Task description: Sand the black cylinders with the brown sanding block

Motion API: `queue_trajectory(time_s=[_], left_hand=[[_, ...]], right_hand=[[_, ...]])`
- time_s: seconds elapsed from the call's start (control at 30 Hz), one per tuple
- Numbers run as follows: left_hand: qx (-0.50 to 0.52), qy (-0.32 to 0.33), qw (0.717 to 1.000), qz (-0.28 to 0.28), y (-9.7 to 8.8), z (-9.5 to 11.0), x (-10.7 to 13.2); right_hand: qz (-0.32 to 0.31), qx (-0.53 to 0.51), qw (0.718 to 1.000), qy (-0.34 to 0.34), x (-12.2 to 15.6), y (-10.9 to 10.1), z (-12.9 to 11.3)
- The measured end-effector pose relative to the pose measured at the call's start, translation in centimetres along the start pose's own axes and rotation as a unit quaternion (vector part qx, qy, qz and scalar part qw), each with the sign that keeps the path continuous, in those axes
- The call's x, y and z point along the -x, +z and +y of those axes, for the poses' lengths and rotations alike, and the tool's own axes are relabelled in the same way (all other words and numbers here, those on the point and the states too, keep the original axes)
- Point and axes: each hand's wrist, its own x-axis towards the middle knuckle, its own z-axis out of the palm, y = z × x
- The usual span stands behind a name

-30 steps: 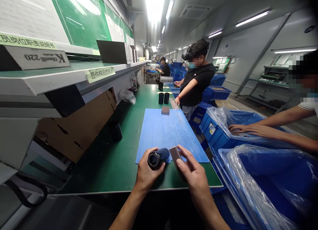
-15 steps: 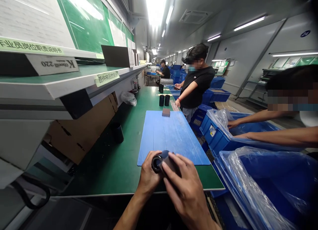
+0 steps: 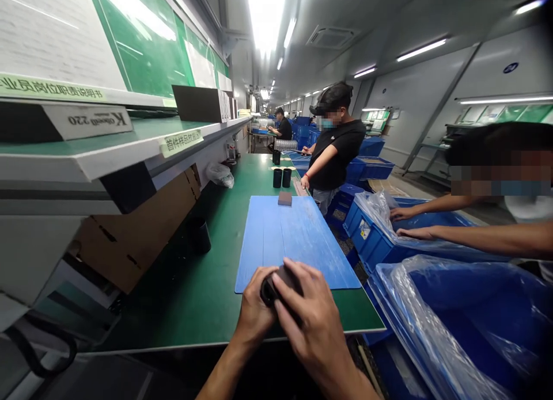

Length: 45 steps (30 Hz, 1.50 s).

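Black tube point(image 3: 268, 292) at lower centre: we are clasping it in our left hand point(image 3: 252, 305), mouth towards us, long axis running away, and holding the block point(image 3: 291, 278) to it from the right with our right hand point(image 3: 316, 315).

Tilted black hollow cylinder point(image 3: 268, 291), 1 brown block point(image 3: 289, 278) against it
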Motion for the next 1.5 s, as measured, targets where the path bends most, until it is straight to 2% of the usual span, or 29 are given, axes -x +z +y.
queue_trajectory(time_s=[0.13,0.27,0.37,0.47,0.53,0.6,0.7,0.77,0.83,0.97,1.07,1.2,1.3,1.43,1.5], left_hand=[[-0.003,0.009,1.0,0.004,0.0,0.3,0.0],[-0.01,0.005,1.0,-0.002,0.0,0.5,-0.2],[-0.026,0.012,1.0,-0.003,-0.1,0.3,-0.3],[-0.05,0.014,0.999,-0.001,-0.2,0.1,-0.4],[-0.057,0.015,0.998,-0.009,-0.3,0.0,-0.2],[-0.063,0.012,0.998,-0.014,-0.4,0.1,0.0],[-0.081,0.0,0.997,-0.004,-0.5,0.3,0.3],[-0.094,-0.016,0.995,0.008,-0.6,0.4,0.6],[-0.095,-0.039,0.995,0.014,-0.6,0.3,0.8],[-0.056,-0.097,0.994,0.012,-0.6,0.1,1.1],[-0.03,-0.12,0.992,0.025,-0.6,0.1,1.3],[-0.038,-0.098,0.994,0.022,-0.7,0.1,1.5],[-0.034,-0.093,0.995,0.021,-0.6,0.1,1.5],[-0.047,-0.086,0.995,0.021,-0.5,0.2,1.5],[-0.042,-0.085,0.995,0.019,-0.6,0.3,1.4]], right_hand=[[0.025,-0.012,0.999,0.021,0.1,0.1,-0.2],[0.008,-0.028,1.0,0.011,-0.6,0.6,0.0],[0.027,-0.07,0.996,0.056,-2.7,0.6,1.6],[0.055,-0.146,0.979,0.13,-4.4,-0.2,4.7],[0.078,-0.184,0.964,0.176,-4.0,-0.8,6.7],[0.096,-0.21,0.948,0.218,-2.4,-1.0,8.3],[0.087,-0.213,0.942,0.245,0.5,-0.5,9.0],[0.06,-0.189,0.954,0.224,1.9,0.1,8.2],[0.033,-0.157,0.972,0.174,2.8,0.7,6.6],[-0.022,-0.088,0.995,0.031,3.1,1.8,3.4],[-0.068,-0.053,0.994,-0.073,2.5,2.3,2.6],[-0.069,-0.031,0.996,-0.048,1.5,2.0,3.0],[-0.092,-0.03,0.993,-0.071,1.2,1.7,3.0],[-0.063,-0.038,0.997,-0.029,1.3,1.8,2.9],[-0.079,-0.041,0.994,-0.057,1.4,1.9,3.1]])
